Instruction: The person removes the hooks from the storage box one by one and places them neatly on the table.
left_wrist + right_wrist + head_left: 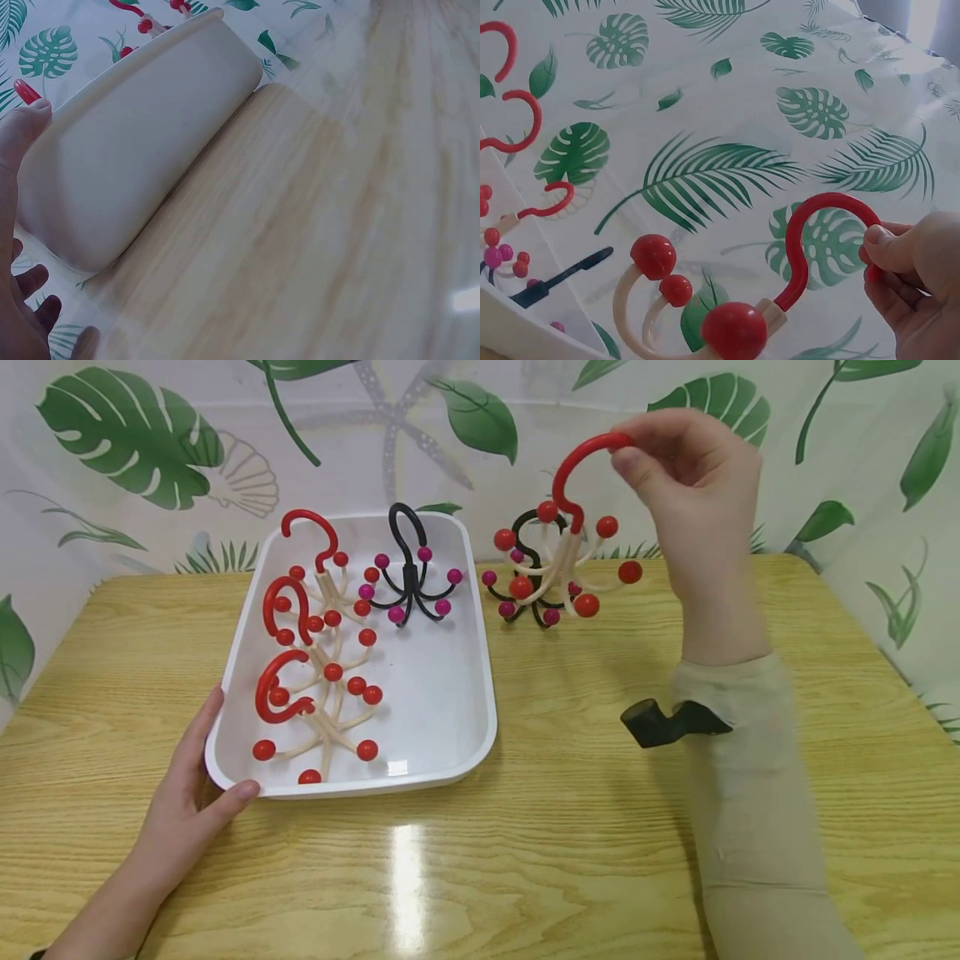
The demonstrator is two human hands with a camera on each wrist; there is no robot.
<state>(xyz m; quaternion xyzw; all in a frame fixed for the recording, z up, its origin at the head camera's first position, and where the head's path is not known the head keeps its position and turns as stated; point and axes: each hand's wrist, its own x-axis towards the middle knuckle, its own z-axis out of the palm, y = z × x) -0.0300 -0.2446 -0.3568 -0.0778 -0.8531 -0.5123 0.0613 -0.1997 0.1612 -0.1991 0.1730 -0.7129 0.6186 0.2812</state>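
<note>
My right hand (701, 477) is raised over the right side of the table. Its thumb and fingers pinch the red hook end of a beige multi-arm hanger (567, 547) tipped with red balls, which hangs in the air. My left hand (176, 810) holds the near left corner of a white tray (480, 693), thumb at the front rim and fingers along the left side. Several hangers stand in the tray: red-hooked ones (326, 727) in a row on the left, and a black one (410, 581) with magenta balls at the back.
Another black hanger (517, 532) stands on the wooden table (555, 860) right of the tray, partly hidden behind the raised one. Behind the table rises a wall covering (330, 485) printed with green leaves. A black strap mount (660, 725) sits on the right sleeve.
</note>
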